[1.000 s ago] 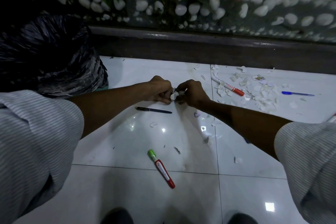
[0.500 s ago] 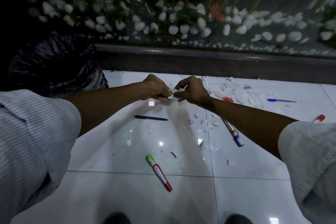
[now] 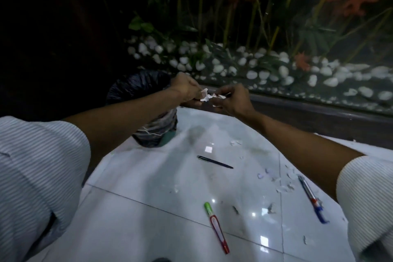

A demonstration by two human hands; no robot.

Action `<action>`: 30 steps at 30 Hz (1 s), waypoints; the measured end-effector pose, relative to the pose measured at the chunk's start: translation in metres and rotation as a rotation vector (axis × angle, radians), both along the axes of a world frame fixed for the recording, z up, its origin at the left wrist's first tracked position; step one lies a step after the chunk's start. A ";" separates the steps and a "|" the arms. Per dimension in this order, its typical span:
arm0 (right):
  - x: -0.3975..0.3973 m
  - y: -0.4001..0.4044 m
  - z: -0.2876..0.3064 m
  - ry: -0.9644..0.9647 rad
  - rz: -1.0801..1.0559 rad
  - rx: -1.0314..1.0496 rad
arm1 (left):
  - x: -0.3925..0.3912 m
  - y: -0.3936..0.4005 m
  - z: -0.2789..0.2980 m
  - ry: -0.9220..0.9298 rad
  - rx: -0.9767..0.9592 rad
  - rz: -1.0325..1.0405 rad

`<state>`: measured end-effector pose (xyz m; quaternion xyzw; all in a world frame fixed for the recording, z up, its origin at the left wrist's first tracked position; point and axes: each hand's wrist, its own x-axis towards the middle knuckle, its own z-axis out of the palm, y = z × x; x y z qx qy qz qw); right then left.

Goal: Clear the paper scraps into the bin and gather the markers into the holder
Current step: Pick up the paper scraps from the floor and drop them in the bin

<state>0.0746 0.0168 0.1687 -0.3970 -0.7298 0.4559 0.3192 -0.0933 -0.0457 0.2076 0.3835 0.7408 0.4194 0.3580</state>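
My left hand and my right hand are raised side by side, both pinching a small bunch of white paper scraps between them. They hover just right of a bin lined with a black bag, above the white tiled floor. More paper scraps lie scattered on the floor at right. A red marker with a green cap lies near the bottom centre. A marker with a blue cap lies at right. A dark pen lies mid-floor. No holder is in view.
A dark wooden kerb runs along the far edge of the tiles, with white pebbles and plants behind glass beyond it. Dark shoe tips show at the bottom edge.
Both hands rose from the floor with the scraps and moved up and left toward the bin. The view tilted upward, and the scrap pile and markers at far right left the frame.
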 end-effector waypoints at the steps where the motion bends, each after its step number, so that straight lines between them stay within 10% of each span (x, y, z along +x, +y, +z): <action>1: -0.012 -0.004 0.006 0.022 0.005 -0.006 | -0.010 -0.005 0.004 0.020 0.029 0.022; 15: -0.194 -0.058 0.021 -0.127 0.138 0.199 | -0.150 -0.100 0.004 0.190 -0.053 0.541; 30: -0.116 -0.028 0.025 -0.006 0.101 0.194 | -0.089 -0.038 0.007 0.359 0.050 0.444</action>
